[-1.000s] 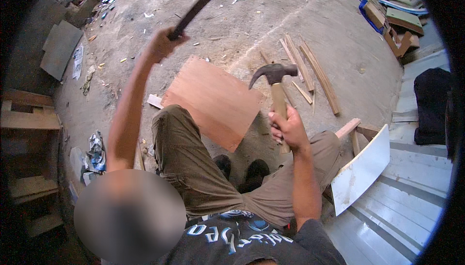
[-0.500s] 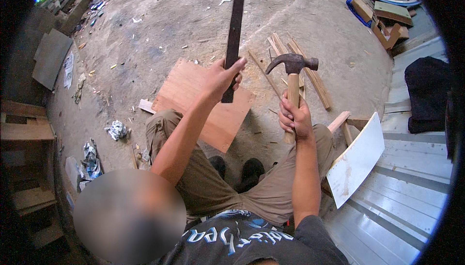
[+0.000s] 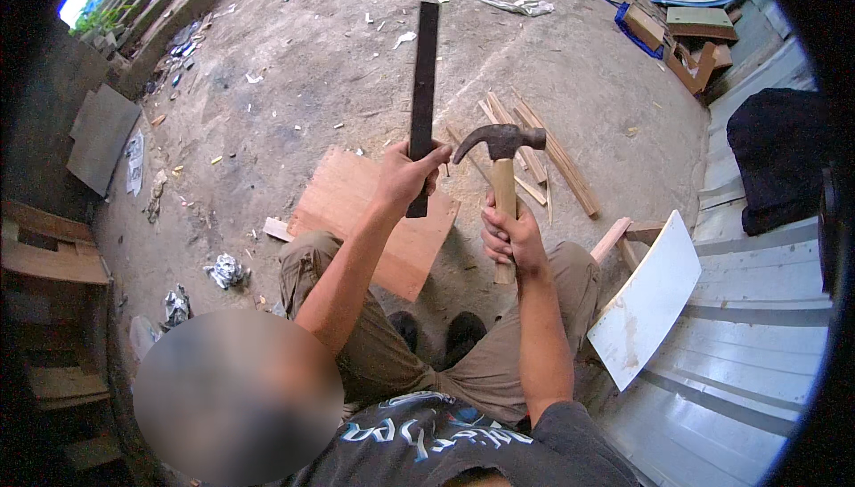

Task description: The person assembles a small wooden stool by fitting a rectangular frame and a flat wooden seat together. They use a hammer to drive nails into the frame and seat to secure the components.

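Note:
My left hand (image 3: pixel 410 175) is closed round the lower part of a long, flat dark strip (image 3: pixel 426 68), held nearly upright in the picture. Whether the strip is wood or metal I cannot tell. A thin, nail-like sliver (image 3: pixel 448 168) shows by the left thumb, too small to be sure of. In my right hand (image 3: pixel 515 239) is a claw hammer (image 3: pixel 504 186), gripped by its wooden handle with the dark head up. Its claw points left, close to the left thumb. Below the hands a reddish plywood panel (image 3: pixel 334 198) lies between my knees and the floor beyond.
Several thin wood strips (image 3: pixel 563 162) lie ahead on the concrete floor. A white board (image 3: pixel 648 300) leans at my right, beside corrugated metal sheeting (image 3: pixel 757 344) and a black cloth (image 3: pixel 775 162). Crumpled foil (image 3: pixel 227 271) and wooden shelving (image 3: pixel 53 251) are at left.
The hammer has come left, nearer the dark strip. The strip has turned more upright and sits slightly lower in the picture. Both hands keep their grips, and the whole view has shifted a little.

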### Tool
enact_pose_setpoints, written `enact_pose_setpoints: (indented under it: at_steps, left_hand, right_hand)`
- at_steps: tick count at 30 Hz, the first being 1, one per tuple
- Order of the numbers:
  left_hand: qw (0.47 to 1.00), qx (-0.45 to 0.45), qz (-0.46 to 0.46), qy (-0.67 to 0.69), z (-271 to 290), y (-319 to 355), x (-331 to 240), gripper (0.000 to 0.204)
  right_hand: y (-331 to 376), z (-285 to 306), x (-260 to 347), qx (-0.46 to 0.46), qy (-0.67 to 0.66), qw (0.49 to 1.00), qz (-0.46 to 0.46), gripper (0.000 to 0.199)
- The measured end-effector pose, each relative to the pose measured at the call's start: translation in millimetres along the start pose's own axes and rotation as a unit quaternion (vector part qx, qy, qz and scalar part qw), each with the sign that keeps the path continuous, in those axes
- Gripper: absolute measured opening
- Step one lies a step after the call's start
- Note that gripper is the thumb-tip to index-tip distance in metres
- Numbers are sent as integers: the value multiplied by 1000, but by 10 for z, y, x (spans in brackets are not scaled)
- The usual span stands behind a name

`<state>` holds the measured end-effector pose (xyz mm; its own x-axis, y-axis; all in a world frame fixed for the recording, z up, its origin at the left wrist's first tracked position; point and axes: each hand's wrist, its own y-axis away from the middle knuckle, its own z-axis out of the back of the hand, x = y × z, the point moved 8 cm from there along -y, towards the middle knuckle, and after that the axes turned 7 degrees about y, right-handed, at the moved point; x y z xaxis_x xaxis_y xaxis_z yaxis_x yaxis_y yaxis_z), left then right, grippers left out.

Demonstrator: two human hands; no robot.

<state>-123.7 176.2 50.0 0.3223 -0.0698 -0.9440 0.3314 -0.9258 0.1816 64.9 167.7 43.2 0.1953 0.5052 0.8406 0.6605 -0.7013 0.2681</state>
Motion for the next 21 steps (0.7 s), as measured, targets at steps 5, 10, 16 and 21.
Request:
enact_pose_setpoints:
  at_steps: [5, 10, 16, 21]
  left_hand:
    - [994, 39, 13, -98, -75, -72, -94, 27]
    - [986, 49, -57, -152, -259, -241, -168, 41]
    - [991, 73, -60, -99, -352, -254, -142, 40]
    - [977, 18, -93, -190, -265, -335, -164, 43]
  right_hand:
    - [20, 143, 157, -141, 13, 987, 77, 20]
    - [30, 289, 585, -199, 81, 964, 155, 25]
    - [-17, 280, 1108, -201, 208, 939, 185, 31]
    - [75, 413, 918, -247, 211, 934, 152, 39]
